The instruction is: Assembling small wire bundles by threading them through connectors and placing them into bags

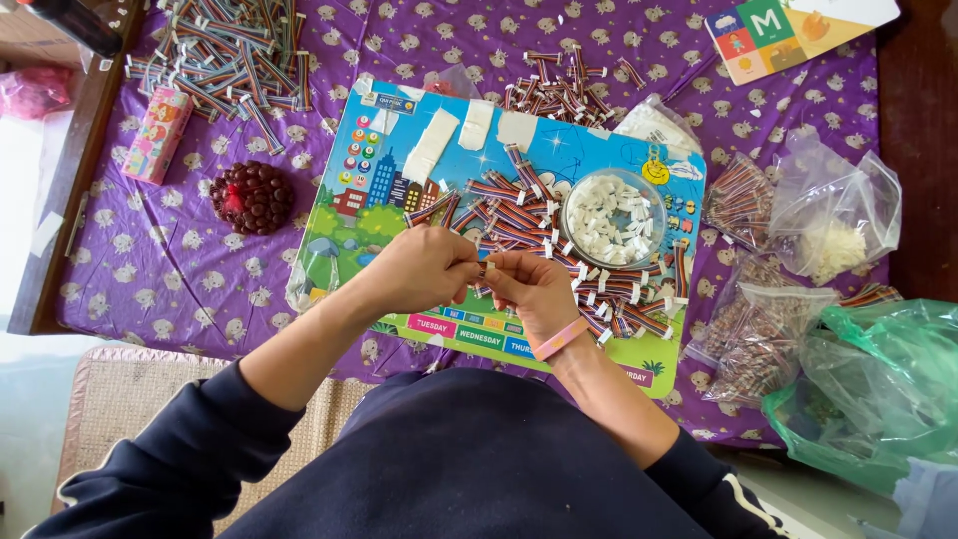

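Both hands, left [419, 269] and right [534, 289], pinch what looks like one striped ribbon cable [486, 268] above the counter's near edge, beside one bowl [611, 218] and three white strips [431, 146].

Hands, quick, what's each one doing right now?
Left hand: closed, pinching one end of a small striped ribbon cable.
Right hand: closed, pinching the other end of the same cable.

Bare cloth [180, 269] left of board [349, 215]; cable pieces [609, 284] and bags [798, 260] crowd right.
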